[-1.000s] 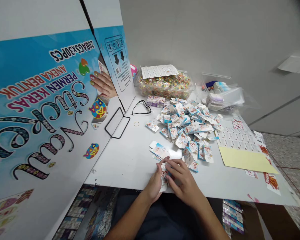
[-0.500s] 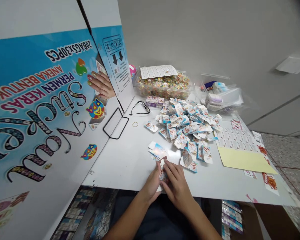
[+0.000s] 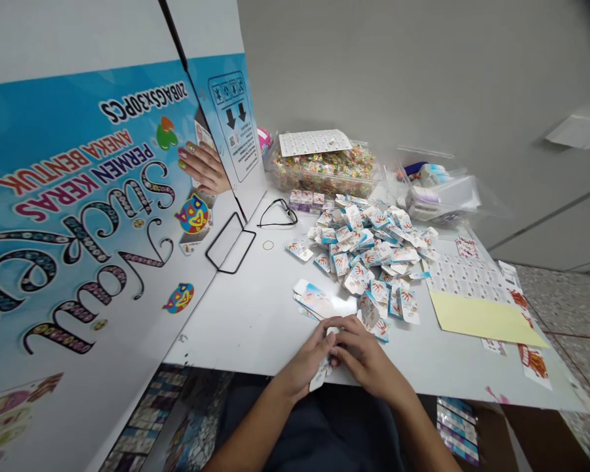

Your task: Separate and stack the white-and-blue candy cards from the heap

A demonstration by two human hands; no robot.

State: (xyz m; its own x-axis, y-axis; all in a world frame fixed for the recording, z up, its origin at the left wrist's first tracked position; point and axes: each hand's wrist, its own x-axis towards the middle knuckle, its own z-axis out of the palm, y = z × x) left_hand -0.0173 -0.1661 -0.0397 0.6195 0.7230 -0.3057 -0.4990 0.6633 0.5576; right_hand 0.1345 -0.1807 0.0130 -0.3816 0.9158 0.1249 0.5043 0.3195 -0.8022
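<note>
Near the front edge of the white table, my left hand [image 3: 307, 360] is closed around a small printed cardboard box [image 3: 320, 375], its white flap pointing down toward me. My right hand [image 3: 361, 347] meets it from the other side, fingers bent and pressed at the box's upper end; the fingers partly hide the box. Just beyond my hands lie several flat, unfolded box blanks [image 3: 317, 298] in a stack. A large heap of small white and blue boxes [image 3: 368, 242], many with raised flaps, spreads behind and to the right.
A big printed carton [image 3: 103, 196] walls off the left side. At the back stands a clear tub of wrapped candies [image 3: 324, 172], with another plastic bin [image 3: 442, 193] beside it. Eyeglasses [image 3: 278, 213] and a rubber band [image 3: 268, 245] lie left; sticker sheets and yellow paper [image 3: 486, 319] lie right.
My right hand has shifted right and its fingers have curled over the box's top end. The box has tilted, its lower flap now showing below my left hand.
</note>
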